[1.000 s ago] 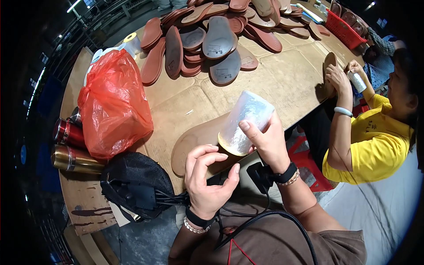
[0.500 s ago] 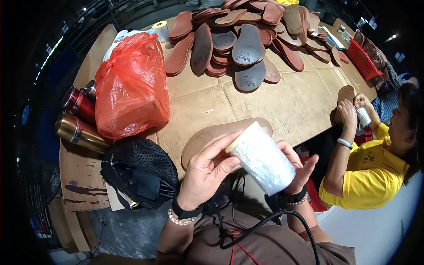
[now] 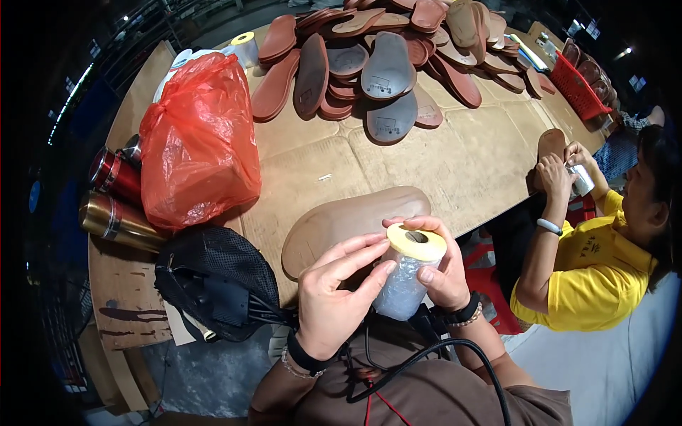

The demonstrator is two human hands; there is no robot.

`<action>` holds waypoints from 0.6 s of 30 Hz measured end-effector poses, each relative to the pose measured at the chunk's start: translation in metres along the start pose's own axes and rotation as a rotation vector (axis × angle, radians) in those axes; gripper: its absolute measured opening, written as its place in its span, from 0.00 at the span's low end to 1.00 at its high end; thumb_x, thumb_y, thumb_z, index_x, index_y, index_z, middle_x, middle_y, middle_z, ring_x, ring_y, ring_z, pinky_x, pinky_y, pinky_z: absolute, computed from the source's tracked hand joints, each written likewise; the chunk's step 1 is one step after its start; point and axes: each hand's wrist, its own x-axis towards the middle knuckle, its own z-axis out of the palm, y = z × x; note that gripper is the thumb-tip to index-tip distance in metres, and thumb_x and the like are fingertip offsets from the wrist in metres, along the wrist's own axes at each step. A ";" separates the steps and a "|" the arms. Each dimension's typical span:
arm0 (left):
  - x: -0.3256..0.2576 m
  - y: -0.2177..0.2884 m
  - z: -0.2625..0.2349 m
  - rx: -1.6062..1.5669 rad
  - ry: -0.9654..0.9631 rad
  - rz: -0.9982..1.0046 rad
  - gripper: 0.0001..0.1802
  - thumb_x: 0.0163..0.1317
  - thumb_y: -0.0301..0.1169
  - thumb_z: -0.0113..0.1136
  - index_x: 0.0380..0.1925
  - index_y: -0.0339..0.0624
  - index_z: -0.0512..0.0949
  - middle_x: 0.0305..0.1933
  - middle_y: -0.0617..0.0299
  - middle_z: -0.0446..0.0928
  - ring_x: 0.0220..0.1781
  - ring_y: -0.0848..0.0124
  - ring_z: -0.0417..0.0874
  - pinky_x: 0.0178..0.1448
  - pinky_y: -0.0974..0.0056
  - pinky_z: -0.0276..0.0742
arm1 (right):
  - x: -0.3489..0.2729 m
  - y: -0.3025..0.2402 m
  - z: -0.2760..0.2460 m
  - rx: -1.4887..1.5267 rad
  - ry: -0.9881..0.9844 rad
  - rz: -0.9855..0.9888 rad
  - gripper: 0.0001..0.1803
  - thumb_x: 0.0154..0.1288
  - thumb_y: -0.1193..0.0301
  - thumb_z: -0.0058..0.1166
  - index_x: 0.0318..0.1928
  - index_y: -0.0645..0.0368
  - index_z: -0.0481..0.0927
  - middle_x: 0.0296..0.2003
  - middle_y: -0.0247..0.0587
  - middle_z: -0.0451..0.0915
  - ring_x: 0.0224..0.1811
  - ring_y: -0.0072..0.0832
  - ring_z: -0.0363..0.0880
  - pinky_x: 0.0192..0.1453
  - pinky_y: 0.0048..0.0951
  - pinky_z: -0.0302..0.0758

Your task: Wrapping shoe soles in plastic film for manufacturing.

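Note:
A roll of clear, shiny film point(image 3: 399, 287) with a yellow end and a hollow core stands nearly upright in front of me. My right hand point(image 3: 446, 273) is wrapped round its right side, thumb on the front and fingers behind the rim. My left hand point(image 3: 341, 291) rests its fingertips and thumb on the roll's left side, just below the yellow rim. Just beyond my hands, a large brown shoe insole point(image 3: 348, 226) lies flat on the cardboard-covered table point(image 3: 312, 170).
A pile of red, grey and tan insoles point(image 3: 387, 71) covers the far side. On the left are a red plastic bag point(image 3: 202, 142), a black mesh bag point(image 3: 217, 280) and a gold flask point(image 3: 124, 220). At right, a person in yellow point(image 3: 586, 270) holds an insole and a roll.
The roll has turned from lying tilted, yellow end to the left, to near upright with that end up. My right hand now wraps its side. The view has shifted slightly.

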 end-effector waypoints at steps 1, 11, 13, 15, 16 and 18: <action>0.000 0.000 0.001 0.023 0.024 0.029 0.19 0.58 0.16 0.74 0.50 0.34 0.88 0.55 0.49 0.87 0.56 0.66 0.88 0.59 0.66 0.85 | 0.000 0.000 0.000 0.001 0.002 0.000 0.41 0.63 0.60 0.73 0.69 0.64 0.67 0.70 0.58 0.72 0.72 0.39 0.74 0.76 0.42 0.69; -0.004 0.003 0.011 -0.189 0.050 -0.117 0.11 0.61 0.15 0.72 0.45 0.31 0.88 0.56 0.46 0.86 0.54 0.67 0.89 0.58 0.65 0.88 | -0.003 0.003 -0.003 -0.217 0.003 -0.161 0.39 0.60 0.65 0.75 0.67 0.62 0.69 0.70 0.61 0.70 0.75 0.41 0.69 0.78 0.42 0.64; -0.005 0.005 0.012 -0.259 0.051 -0.150 0.09 0.62 0.14 0.71 0.42 0.30 0.87 0.56 0.46 0.86 0.54 0.67 0.88 0.58 0.64 0.87 | -0.003 0.004 -0.003 -0.239 0.011 -0.183 0.39 0.59 0.66 0.75 0.67 0.61 0.69 0.70 0.61 0.70 0.75 0.41 0.68 0.78 0.42 0.64; -0.005 0.005 0.012 -0.273 0.058 -0.161 0.08 0.62 0.14 0.71 0.42 0.29 0.87 0.56 0.46 0.86 0.54 0.67 0.88 0.59 0.64 0.87 | -0.002 0.006 -0.003 -0.276 0.003 -0.226 0.38 0.58 0.67 0.75 0.66 0.61 0.70 0.70 0.62 0.70 0.76 0.43 0.67 0.78 0.43 0.63; -0.005 0.005 0.012 -0.291 0.062 -0.171 0.08 0.62 0.15 0.71 0.41 0.29 0.87 0.56 0.46 0.86 0.54 0.68 0.88 0.59 0.64 0.87 | -0.003 0.006 -0.003 -0.277 0.004 -0.226 0.38 0.58 0.67 0.75 0.66 0.61 0.70 0.70 0.62 0.70 0.76 0.43 0.67 0.78 0.43 0.63; -0.004 0.007 0.011 -0.293 0.046 -0.184 0.08 0.63 0.15 0.70 0.41 0.29 0.87 0.56 0.46 0.86 0.55 0.68 0.88 0.59 0.64 0.87 | -0.004 0.007 -0.003 -0.302 0.017 -0.246 0.38 0.58 0.68 0.76 0.65 0.60 0.70 0.69 0.63 0.70 0.76 0.44 0.67 0.78 0.44 0.63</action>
